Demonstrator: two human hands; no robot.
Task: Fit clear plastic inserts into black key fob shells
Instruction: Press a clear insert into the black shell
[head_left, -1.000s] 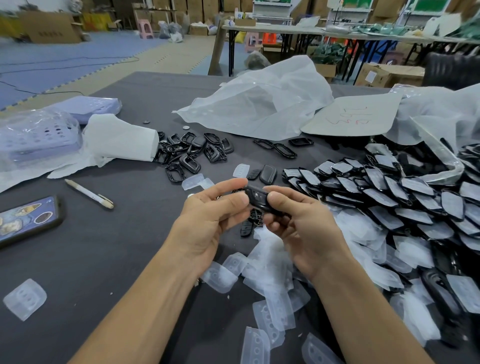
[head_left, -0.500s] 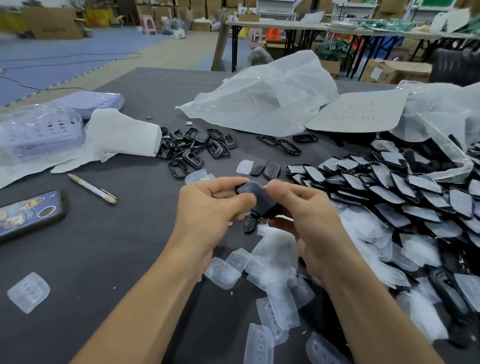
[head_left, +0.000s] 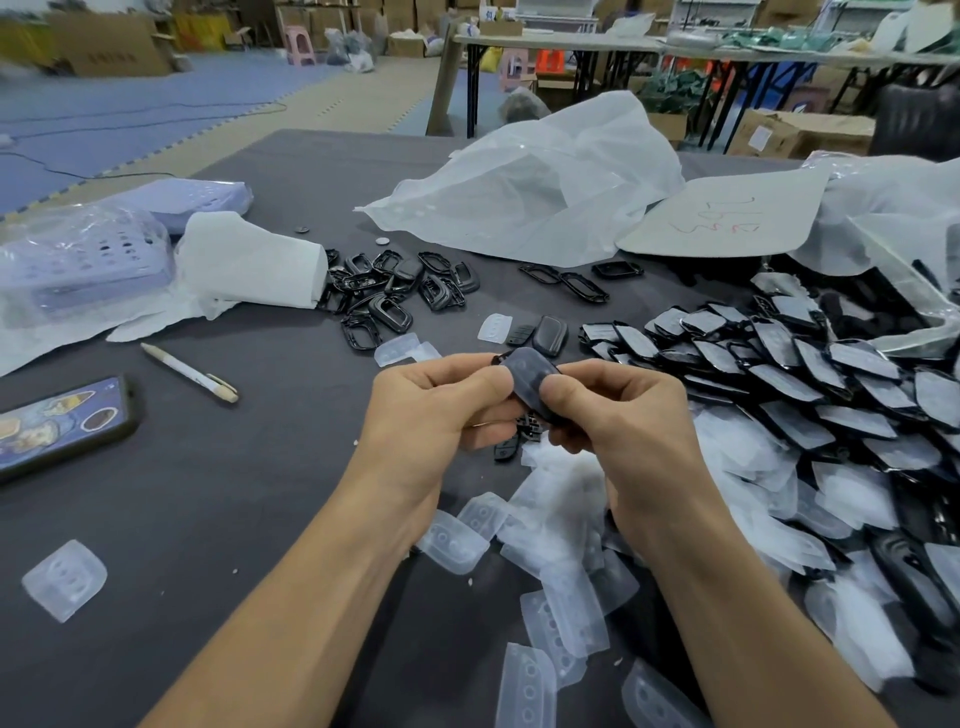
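Observation:
A black key fob shell (head_left: 530, 371) with a clear insert lying over its face is held above the table's middle. My left hand (head_left: 441, 410) pinches its left side with the thumb on top. My right hand (head_left: 618, 415) grips its right side, thumb pressed on the face. Loose clear plastic inserts (head_left: 550, 525) lie scattered beneath my hands. To the right spreads a heap of black shells with inserts (head_left: 779, 364). A cluster of black frames (head_left: 395, 291) lies behind my left hand.
A pen (head_left: 189, 373) and a phone (head_left: 57, 421) lie at the left. A wrapped purple basket (head_left: 78, 260) and white paper (head_left: 249, 260) sit at the far left. Crumpled plastic bags (head_left: 535, 182) and a cardboard sheet (head_left: 727, 213) lie behind. One stray insert (head_left: 65, 579) rests at the near left.
The shell has been turned in my fingers so its covered face points up toward me, and both thumbs now press on it. My hands stay at the same spot.

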